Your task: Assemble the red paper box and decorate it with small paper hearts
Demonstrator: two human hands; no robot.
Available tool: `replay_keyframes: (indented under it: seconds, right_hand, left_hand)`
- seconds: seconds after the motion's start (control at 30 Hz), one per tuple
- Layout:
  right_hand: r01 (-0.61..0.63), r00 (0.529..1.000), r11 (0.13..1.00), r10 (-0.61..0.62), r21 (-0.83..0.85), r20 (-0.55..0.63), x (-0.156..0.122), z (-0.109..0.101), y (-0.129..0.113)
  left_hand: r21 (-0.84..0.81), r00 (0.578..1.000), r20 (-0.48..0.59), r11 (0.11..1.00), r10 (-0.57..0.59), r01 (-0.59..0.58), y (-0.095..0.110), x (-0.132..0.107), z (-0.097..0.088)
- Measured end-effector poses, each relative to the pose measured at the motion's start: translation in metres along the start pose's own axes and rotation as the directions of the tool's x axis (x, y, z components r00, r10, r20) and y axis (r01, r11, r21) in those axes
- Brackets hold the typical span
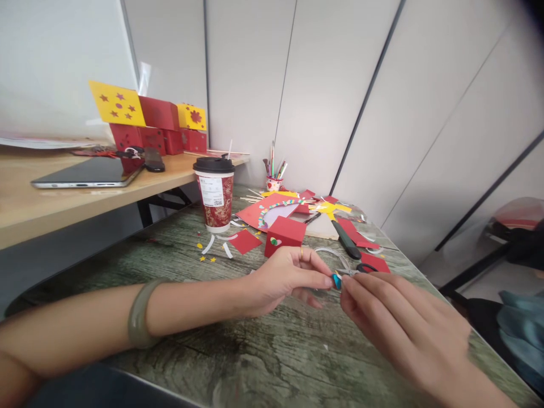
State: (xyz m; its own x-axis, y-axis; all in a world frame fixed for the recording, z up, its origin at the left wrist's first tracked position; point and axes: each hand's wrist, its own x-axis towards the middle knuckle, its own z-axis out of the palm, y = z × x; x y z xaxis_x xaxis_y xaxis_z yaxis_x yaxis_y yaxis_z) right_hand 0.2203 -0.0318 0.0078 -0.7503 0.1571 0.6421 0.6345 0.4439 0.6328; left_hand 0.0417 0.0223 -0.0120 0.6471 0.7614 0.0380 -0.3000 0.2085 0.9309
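Observation:
Between thumb and finger, my left hand (283,277) pinches a small blue piece (336,281) that looks like a paper cutout or sticker. From the other side, the fingertips of my right hand (395,317) close on the same spot. What they grip there is too small to make out, though a whitish bit shows. A red paper box (284,235) bearing a small green and white decoration stands just behind my left hand. Scissors with black handles (366,267) lie partly hidden behind my right fingers, beside a roll of clear tape (334,255).
A lidded paper cup (215,195) stands left, near red squares (245,241) and white strips. A green utility knife (346,241), yellow paper scraps (329,208) and a pen cup (274,183) lie farther back. A raised wooden shelf (178,184) carries a tablet (89,172) and red boxes (159,113).

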Motion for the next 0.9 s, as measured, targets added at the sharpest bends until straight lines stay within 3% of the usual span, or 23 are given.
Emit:
replay_keyframes:
  seconds: [0.67, 0.77, 0.9]
  right_hand:
    - [0.032, 0.999, 0.999, -0.032, 0.029, -0.009, -0.0003, 0.0008, 0.0011]
    - [-0.049, 0.999, 0.996, 0.05, 0.074, -0.009, 0.0003, 0.0009, 0.0012]
    - [-0.234, 0.969, 0.935, 0.248, 0.265, -0.017, 0.0004, 0.004, 0.0029]
  left_hand:
    - [0.045, 0.999, -0.014, 0.999, 0.03, -0.029, -0.0003, -0.0003, 0.0017]
    - [0.027, 1.0, -0.01, 0.999, 0.027, -0.027, -0.0004, -0.0004, 0.0011]
    - [-0.014, 0.999, -0.005, 0.999, 0.043, -0.043, -0.0006, -0.0002, -0.0001]
